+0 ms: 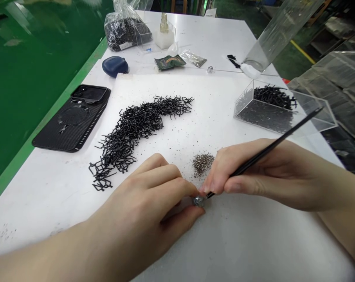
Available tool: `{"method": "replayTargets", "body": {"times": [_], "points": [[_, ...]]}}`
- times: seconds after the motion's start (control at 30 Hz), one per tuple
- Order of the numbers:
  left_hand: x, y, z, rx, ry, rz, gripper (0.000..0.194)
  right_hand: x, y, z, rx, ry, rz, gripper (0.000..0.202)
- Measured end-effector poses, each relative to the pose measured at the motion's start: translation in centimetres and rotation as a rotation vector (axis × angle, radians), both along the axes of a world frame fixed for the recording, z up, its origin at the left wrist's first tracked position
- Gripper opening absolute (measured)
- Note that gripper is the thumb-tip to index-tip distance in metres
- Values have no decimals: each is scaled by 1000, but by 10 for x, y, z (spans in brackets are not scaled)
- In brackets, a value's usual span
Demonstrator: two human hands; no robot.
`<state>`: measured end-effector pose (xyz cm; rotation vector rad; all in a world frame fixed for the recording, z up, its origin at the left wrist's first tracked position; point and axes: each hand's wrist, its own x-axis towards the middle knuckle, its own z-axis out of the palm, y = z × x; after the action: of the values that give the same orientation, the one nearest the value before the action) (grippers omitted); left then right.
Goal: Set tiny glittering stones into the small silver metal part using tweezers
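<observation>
Between thumb and fingertips, my left hand (154,196) pinches a small round silvery metal piece (199,201) close above the white table. My right hand (253,176) grips a thin black tweezer-like tool (278,139), its pointed end down at the metal piece and its tail slanting up to the right. Whether the tip holds anything is too small to tell. Just beyond my fingers lies a small heap of brownish, glittering grains (203,163). Further left, a long curved pile of short black bent pieces (142,121) spreads over the white work surface (215,102).
A black phone (73,117) lies at the left edge, near a dark blue rounded object (115,66). To the right stands a clear box (283,107) with black pieces. Behind are a green packet (170,62), a bag of black pieces (124,31) and a tilted clear cylinder (277,35).
</observation>
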<state>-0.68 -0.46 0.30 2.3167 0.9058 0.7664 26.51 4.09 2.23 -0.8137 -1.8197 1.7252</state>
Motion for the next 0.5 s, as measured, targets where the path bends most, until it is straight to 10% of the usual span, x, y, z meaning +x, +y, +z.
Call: {"method": "replayTargets", "body": {"times": [0.5], "points": [[2, -2, 6, -27, 0, 25, 16, 20, 17, 5, 262, -186, -194, 7]]}}
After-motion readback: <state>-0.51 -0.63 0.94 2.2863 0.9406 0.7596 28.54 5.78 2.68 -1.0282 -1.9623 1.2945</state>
